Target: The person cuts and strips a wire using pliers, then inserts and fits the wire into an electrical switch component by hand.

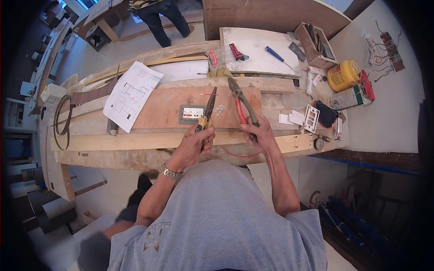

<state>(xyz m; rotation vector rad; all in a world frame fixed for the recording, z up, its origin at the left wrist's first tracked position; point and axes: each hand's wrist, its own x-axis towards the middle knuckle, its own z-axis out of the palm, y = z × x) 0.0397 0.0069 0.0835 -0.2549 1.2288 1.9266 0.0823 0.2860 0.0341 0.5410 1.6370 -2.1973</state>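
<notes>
My left hand (195,143) is closed around long-nose pliers (209,107) with yellow and black handles, jaws pointing away from me. A short bit of red wire (209,94) shows at their jaws. To the right, my right hand (259,132) grips pliers (234,86) with one red and one dark handle. Their exact kind is hard to tell. Both tools are held over a brown plywood board (165,106), tips apart. Left of the long-nose pliers lies a grey-framed switch plate (192,114) with white modules. A longer red wire (239,156) curves at the bench's near edge.
A printed plan sheet (132,95) lies on the left. Farther back are a blue-handled screwdriver (275,53) and a wooden box (316,47) of tools. At right stand a yellow tub (343,76) and a white switch frame (311,118). Another person's legs (165,20) show beyond the bench.
</notes>
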